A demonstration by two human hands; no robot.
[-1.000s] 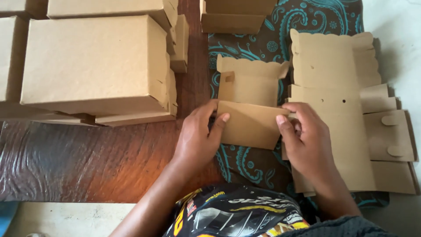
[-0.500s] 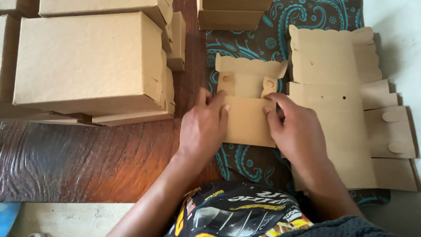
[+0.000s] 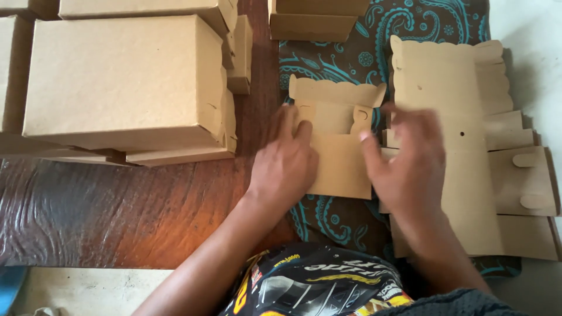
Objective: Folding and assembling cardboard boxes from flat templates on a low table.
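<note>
Both hands, left hand (image 3: 287, 161) and right hand (image 3: 404, 164), are pressing spread fingers onto a half-folded cardboard box blank (image 3: 336, 140) lying on the patterned cloth (image 3: 351, 64) (finished boxes (image 3: 123, 82) are stacking up left, flat blanks (image 3: 468, 146) are waiting right).

Half-folded box (image 3: 336, 149) lay on cloth (image 3: 351, 58), between left hand (image 3: 285, 164) and right hand (image 3: 404, 161), both touching it. Flat blanks (image 3: 468, 175) stacked just right of it, partly under right hand. Finished boxes (image 3: 123, 82) piled on table (image 3: 117, 210) to the left. Another box (image 3: 313, 20) behind, at far edge.
</note>
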